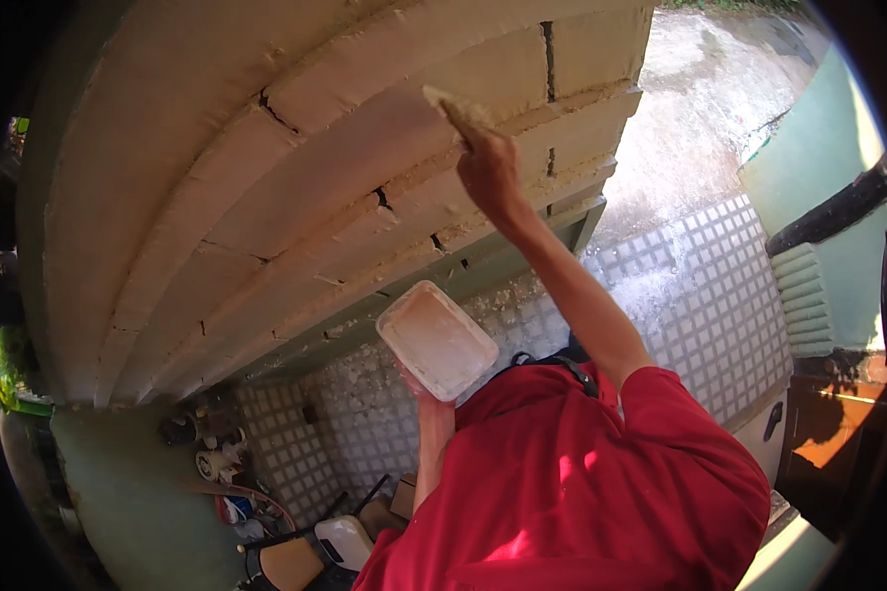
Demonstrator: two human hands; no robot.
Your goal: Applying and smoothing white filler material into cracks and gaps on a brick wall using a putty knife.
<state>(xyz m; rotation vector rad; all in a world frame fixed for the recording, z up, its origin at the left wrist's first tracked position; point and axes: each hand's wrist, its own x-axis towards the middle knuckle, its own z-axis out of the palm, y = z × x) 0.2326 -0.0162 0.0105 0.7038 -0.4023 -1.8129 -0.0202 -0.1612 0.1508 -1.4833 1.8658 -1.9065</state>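
Observation:
My right hand (491,175) is raised and closed round a putty knife (453,106), its blade end pale with what looks like putty or mortar. The blade is up against the block wall (335,158), or very near it; I cannot tell whether it touches. Dark cracks and gaps run along several of the wall's joints. Lower down, my left hand (424,384) grips a white rectangular tub (465,345) from below and the side. Whitish residue coats the tub's inside. Most of the left hand's fingers are hidden under the tub.
Below lies a checkered tile floor (695,261), splashed with white near the wall. At the lower left stand a chair (286,563), a white container (344,542) and assorted clutter (222,463). A green wall (818,118) with a dark pipe (831,212) rises on the right.

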